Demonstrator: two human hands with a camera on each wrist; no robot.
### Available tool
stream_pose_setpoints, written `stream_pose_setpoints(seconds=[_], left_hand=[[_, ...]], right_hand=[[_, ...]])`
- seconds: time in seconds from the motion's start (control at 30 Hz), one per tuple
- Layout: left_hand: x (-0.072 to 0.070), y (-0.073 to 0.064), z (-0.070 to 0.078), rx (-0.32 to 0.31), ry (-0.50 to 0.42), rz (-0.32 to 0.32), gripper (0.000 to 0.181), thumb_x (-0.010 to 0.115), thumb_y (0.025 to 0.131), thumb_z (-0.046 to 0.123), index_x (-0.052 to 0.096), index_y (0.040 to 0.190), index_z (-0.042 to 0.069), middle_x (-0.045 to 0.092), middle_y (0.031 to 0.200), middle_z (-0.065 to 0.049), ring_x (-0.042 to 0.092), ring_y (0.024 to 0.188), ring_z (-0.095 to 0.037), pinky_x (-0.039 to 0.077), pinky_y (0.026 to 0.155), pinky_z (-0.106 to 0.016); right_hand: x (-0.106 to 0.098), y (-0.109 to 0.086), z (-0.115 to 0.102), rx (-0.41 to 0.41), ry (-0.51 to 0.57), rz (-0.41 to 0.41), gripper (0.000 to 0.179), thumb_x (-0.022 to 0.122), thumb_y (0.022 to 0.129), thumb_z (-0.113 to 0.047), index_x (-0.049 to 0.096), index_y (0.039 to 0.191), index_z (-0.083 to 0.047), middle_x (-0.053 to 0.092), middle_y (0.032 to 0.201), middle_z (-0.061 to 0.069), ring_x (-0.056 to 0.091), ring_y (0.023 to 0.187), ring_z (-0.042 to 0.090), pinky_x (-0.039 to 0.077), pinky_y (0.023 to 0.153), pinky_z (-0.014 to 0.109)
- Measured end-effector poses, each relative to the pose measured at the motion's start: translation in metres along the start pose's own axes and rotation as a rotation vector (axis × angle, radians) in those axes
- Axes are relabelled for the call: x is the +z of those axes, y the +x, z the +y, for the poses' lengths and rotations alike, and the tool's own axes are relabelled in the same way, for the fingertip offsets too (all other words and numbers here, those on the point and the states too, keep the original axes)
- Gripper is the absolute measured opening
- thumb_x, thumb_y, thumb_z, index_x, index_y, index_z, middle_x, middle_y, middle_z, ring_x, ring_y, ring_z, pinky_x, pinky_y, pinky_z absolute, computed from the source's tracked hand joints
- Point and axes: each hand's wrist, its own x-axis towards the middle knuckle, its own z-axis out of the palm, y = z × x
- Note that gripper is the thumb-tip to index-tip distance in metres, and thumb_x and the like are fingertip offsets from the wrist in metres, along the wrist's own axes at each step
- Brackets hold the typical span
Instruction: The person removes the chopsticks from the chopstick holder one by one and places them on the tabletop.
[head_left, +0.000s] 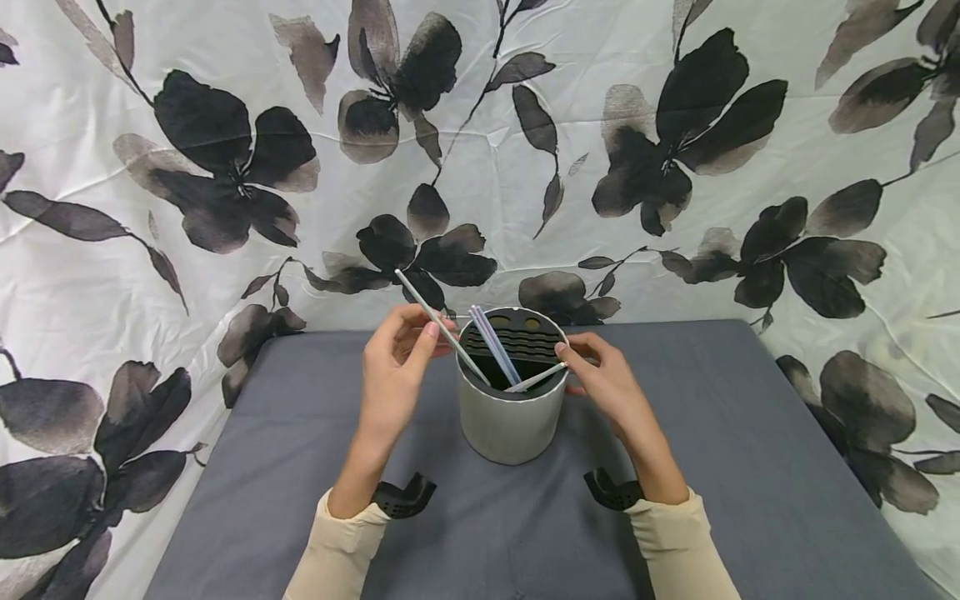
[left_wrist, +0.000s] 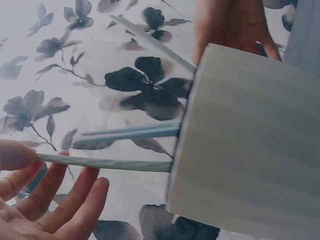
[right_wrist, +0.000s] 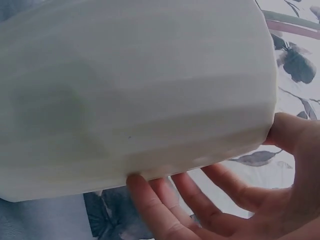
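Holder: pale grey round plastic holder (head_left: 510, 417) sits mid-table on the grey cloth-covered table (head_left: 750, 467).
Left hand: left hand (head_left: 395, 367) pinches a thin white straw (head_left: 442, 327) slanting into the holder.
Right hand: right hand (head_left: 609, 382), fingers loosely spread, touches the rim's right side.
Only the head view shows: black slotted insert (head_left: 517, 337).
Only the left wrist view shows: left fingers (left_wrist: 75, 207) spread under the straw.
Room: bare table left, right and near.

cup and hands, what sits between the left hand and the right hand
In the head view the grey cup with straws stands between the left hand and right hand.
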Motion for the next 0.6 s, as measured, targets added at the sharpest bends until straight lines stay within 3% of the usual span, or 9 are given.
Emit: stream_pose_setpoints(seconds=[0.1, 0.27, 0.37, 0.6], left_hand=[[-0.002, 0.001, 0.01, 0.045, -0.023, 0.014, 0.016, 0.061, 0.105, 0.009, 0.063, 0.116, -0.003, 0.073, 0.106, -0.016, 0.076, 0.097, -0.036, 0.065, 0.085, -0.041], [-0.008, 0.004, 0.033, 0.101, -0.04, 0.032, 0.017, 0.059, 0.106, 0.008, 0.062, 0.116, -0.006, 0.073, 0.104, -0.011, 0.078, 0.095, -0.029, 0.065, 0.083, -0.043], [-0.012, 0.004, 0.047, 0.119, -0.053, 0.035, 0.019, 0.059, 0.106, 0.006, 0.06, 0.117, -0.008, 0.073, 0.103, -0.008, 0.078, 0.094, -0.022, 0.065, 0.082, -0.043], [-0.021, 0.006, 0.066, 0.126, -0.077, 0.032, 0.021, 0.059, 0.106, 0.006, 0.06, 0.117, -0.011, 0.073, 0.101, -0.011, 0.077, 0.087, -0.03, 0.066, 0.076, -0.041]], right_hand=[[0.001, -0.001, 0.0, 0.025, 0.001, -0.002, 0.055, 0.059, 0.106, -0.044, 0.054, 0.146, -0.006, 0.055, 0.139, 0.019, 0.058, 0.123, 0.031, 0.062, 0.094, 0.046], [0.001, -0.001, 0.0, 0.044, -0.013, -0.012, 0.058, 0.058, 0.106, -0.047, 0.052, 0.147, -0.007, 0.054, 0.141, 0.02, 0.057, 0.119, 0.031, 0.063, 0.092, 0.046], [0.001, 0.0, 0.0, 0.042, -0.015, -0.021, 0.058, 0.057, 0.106, -0.047, 0.051, 0.148, -0.007, 0.053, 0.141, 0.021, 0.057, 0.117, 0.03, 0.063, 0.092, 0.045], [0.001, 0.001, 0.002, 0.048, -0.017, -0.027, 0.059, 0.056, 0.106, -0.047, 0.049, 0.149, -0.007, 0.053, 0.141, 0.021, 0.056, 0.117, 0.029, 0.063, 0.091, 0.045]])
